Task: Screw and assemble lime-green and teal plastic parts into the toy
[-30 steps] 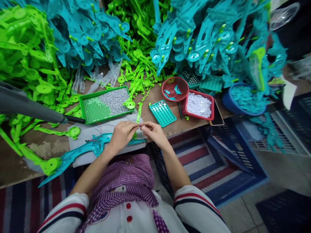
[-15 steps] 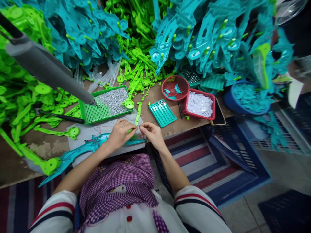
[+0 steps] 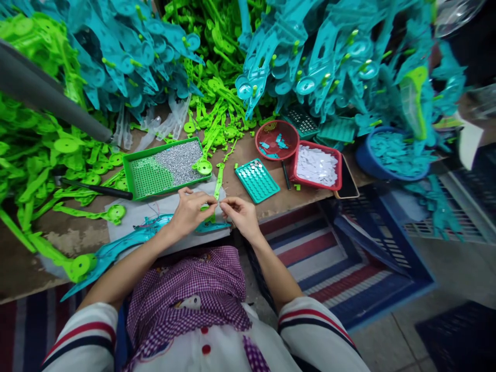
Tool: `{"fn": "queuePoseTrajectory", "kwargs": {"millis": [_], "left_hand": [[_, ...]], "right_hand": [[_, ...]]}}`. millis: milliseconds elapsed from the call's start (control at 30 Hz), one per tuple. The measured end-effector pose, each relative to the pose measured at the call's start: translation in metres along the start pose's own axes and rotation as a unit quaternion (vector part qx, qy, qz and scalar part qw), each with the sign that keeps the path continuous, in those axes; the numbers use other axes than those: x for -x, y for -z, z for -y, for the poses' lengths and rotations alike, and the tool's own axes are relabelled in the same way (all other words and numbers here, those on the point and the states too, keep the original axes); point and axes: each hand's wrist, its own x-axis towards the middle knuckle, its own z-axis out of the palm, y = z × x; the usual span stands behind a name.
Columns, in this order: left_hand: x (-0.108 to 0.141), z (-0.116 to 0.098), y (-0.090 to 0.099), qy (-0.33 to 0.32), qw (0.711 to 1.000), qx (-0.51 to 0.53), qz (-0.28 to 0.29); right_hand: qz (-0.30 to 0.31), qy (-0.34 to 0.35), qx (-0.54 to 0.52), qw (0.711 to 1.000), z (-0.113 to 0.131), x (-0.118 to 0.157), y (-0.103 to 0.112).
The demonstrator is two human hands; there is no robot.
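Observation:
My left hand [image 3: 192, 212] and my right hand [image 3: 241, 214] meet fingertip to fingertip at the table's front edge. Both are pinched closed; what sits between the fingers is too small to make out. Below them lies a long blue plastic shell [image 3: 112, 253] with thin red wires near its middle, partly covered by my left hand and forearm. A narrow green plastic piece [image 3: 219, 181] points away from me just beyond the fingertips. Under these a pale sheet [image 3: 149, 201] covers part of the table.
A green tray of small screws [image 3: 166, 170], a hanging grey screwdriver [image 3: 58, 98], a teal tray [image 3: 258, 181], a red bowl [image 3: 277, 139], a red basket of white pieces [image 3: 316, 168] and a blue tub [image 3: 395, 155] surround the hands. Blue shells [image 3: 329, 62] pile up behind.
The hanging screwdriver has swung up and left, away from the screw tray. My hands keep their pinch with hardly any movement; the view has shifted slightly.

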Motion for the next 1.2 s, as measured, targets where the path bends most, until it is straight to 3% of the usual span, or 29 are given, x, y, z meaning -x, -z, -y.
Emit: {"fn": "queuePoseTrajectory", "kwargs": {"millis": [367,500,633,833,1200], "left_hand": [[-0.007,0.004,-0.005,0.023,0.999,-0.025,0.027],[0.006,0.002,-0.008,-0.021,0.995,-0.091,-0.023],[0.02,0.013,-0.022,-0.047,0.994,-0.096,0.033],[0.032,0.028,-0.042,-0.055,0.994,-0.02,0.096],[0.032,0.026,-0.039,-0.058,0.992,-0.009,0.108]], "right_hand": [[0.003,-0.006,0.001,1.0,-0.009,-0.016,0.001],[-0.046,0.025,0.035,0.998,-0.009,-0.027,0.005],[-0.096,0.088,0.117,0.984,-0.009,-0.051,0.009],[-0.071,0.084,0.281,0.954,-0.024,-0.068,0.015],[-0.033,0.053,0.408,0.911,-0.018,-0.063,0.021]]}}
